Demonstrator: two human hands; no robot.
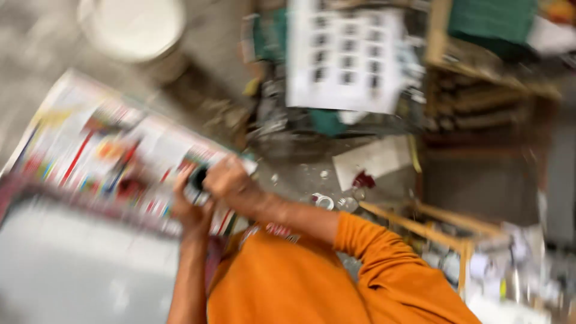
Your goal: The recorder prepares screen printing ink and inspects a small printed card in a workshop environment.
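Orange sleeves [336, 282] fill the near edge, the arms reaching forward. Both hands meet on a small dark round object [197, 180], blurred beyond telling its kind. The left hand [189, 210] cups it from below, fingers curled up its side; the right hand [225, 177] closes over its top, fingers bent around it. Under them lies an open colourful newspaper [96, 144] on the floor. Farther off stand a white bucket [135, 30], a printed white sheet [345, 57], and a wooden frame [480, 72].
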